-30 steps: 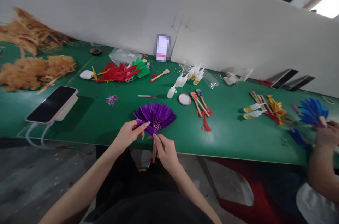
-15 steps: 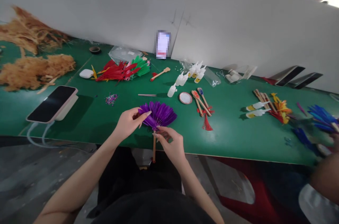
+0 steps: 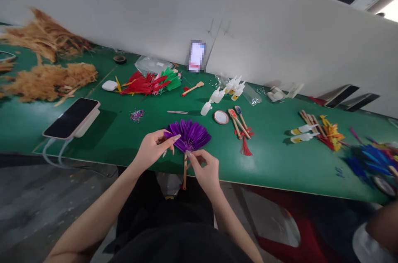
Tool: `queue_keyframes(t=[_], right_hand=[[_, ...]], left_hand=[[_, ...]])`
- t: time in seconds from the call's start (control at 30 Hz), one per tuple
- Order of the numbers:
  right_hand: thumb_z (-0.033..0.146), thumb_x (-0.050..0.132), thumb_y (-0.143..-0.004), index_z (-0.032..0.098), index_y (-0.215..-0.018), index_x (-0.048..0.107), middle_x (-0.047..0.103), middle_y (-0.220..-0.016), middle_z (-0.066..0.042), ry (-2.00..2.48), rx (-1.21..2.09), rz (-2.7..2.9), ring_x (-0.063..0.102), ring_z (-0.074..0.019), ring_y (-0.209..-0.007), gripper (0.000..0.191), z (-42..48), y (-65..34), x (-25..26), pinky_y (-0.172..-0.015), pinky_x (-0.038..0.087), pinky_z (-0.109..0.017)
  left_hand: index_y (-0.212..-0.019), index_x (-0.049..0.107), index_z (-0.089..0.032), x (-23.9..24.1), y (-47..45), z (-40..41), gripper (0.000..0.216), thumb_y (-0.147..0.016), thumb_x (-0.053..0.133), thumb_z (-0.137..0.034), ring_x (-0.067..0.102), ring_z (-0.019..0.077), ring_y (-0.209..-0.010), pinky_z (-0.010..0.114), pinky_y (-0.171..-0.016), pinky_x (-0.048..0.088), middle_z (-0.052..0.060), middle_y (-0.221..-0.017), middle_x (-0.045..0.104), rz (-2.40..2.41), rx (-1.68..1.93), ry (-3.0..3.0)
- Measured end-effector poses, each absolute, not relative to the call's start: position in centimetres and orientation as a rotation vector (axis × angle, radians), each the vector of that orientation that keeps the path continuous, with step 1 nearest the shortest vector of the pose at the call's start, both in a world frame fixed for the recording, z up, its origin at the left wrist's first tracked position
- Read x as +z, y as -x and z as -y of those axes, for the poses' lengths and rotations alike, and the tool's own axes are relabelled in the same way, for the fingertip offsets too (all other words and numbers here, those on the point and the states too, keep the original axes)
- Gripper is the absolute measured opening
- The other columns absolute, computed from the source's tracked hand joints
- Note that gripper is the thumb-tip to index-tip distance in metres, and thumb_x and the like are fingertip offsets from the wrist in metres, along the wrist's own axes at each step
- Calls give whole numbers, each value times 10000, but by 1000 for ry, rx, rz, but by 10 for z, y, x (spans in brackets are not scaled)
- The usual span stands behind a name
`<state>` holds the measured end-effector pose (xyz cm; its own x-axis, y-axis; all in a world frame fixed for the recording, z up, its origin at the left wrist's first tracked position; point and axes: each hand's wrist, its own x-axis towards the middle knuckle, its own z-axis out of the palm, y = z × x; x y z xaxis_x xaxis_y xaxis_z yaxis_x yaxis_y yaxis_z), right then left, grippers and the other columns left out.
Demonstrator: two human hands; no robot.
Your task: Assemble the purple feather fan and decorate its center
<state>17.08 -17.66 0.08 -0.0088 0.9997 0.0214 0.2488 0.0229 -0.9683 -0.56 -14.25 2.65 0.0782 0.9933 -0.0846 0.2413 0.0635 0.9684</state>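
A purple feather fan (image 3: 194, 134) is spread out over the front edge of the green table, its wooden handle (image 3: 185, 172) pointing down toward me. My left hand (image 3: 155, 147) pinches the feathers on the fan's left side between thumb and fingers. At the base of the feathers, where they meet the handle, my right hand (image 3: 203, 165) is closed with thumb and finger pressed together. Tweezers (image 3: 178, 112) lie just behind the fan. A round white dish (image 3: 221, 117) and a white squeeze bottle (image 3: 206, 108) stand to its right.
Left are a phone on a stand (image 3: 72, 118), brown fibre (image 3: 56, 80) and sequins (image 3: 137, 115). Red feathers (image 3: 143, 84) lie behind. Decorated wooden handles (image 3: 239, 122) and glue bottles (image 3: 304, 138) are to the right. A co-worker's arm (image 3: 384, 225) shows at far right.
The view has shifted slightly, so the table's things appear a little further right. My right thumb has moved up a little at the feather base. My left hand keeps its pinch on the feathers.
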Motion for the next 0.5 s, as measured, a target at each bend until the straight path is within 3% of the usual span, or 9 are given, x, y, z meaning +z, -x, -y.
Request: queue_keyframes(t=[0.23, 0.4, 0.5], right_hand=[[294, 620, -833, 173, -769, 680, 694, -690, -36, 1299, 835, 1498, 613, -127, -547, 150, 181, -175, 3, -514, 474, -239], [186, 639, -823, 188, -799, 668, 707, -719, -34, 1153, 524, 1553, 633, -123, -579, 37, 180, -181, 12, -511, 497, -228], [130, 661, -797, 204, -817, 664, 716, -737, -32, 1080, 317, 1590, 641, -124, -594, 77, 182, -184, 17, -506, 508, -225]], left_hand=[[-768, 641, -150, 36, 10, 151, 224, -824, 620, -365, 542, 91, -469, 203, -489, 452, 9, -596, 657, -1294, 993, -1433], [-891, 674, -157, 47, 10, 161, 220, -853, 579, -351, 599, 108, -548, 215, -530, 499, 39, -726, 700, -1196, 1051, -1450], [-964, 677, -174, 53, 6, 166, 236, -823, 621, -356, 617, 106, -593, 215, -563, 520, 54, -873, 718, -1197, 1067, -1409]])
